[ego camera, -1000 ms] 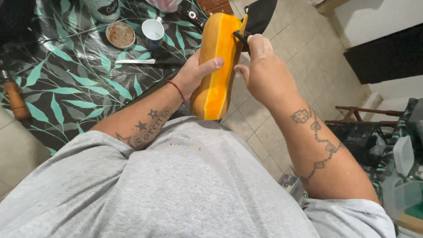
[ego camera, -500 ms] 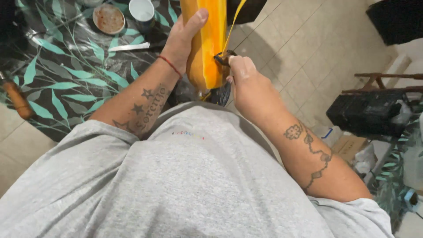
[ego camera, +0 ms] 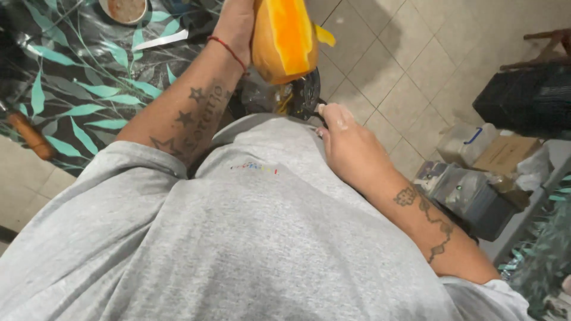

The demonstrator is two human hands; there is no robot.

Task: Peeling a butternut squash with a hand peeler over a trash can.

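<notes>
Head view. My left hand (ego camera: 238,27) is wrapped around the side of a papaya (ego camera: 284,38), holding it upright above the worktop (ego camera: 77,89) edge, in front of my belly. One long strip is already peeled: bare orange flesh faces me, and a curl of yellow peel (ego camera: 324,37) hangs off to the right.

My right hand (ego camera: 345,139) sits below and right of the papaya, fingers curled shut around a dark handle (ego camera: 318,113); the blade is hidden, so I cannot tell its kind.

Handling judgement: the fruit looks heavy and soft, and the peeled face wet and slippery. Best held on the remaining skin, as now.

Around the papaya: a bowl (ego camera: 123,9) and a pale knife (ego camera: 160,40) to its left on the worktop; a brown wooden handle (ego camera: 30,135) further left. A dark bag (ego camera: 279,98) sits directly beneath. Boxes (ego camera: 505,153) lie on the floor (ego camera: 416,77) well to the right.
</notes>
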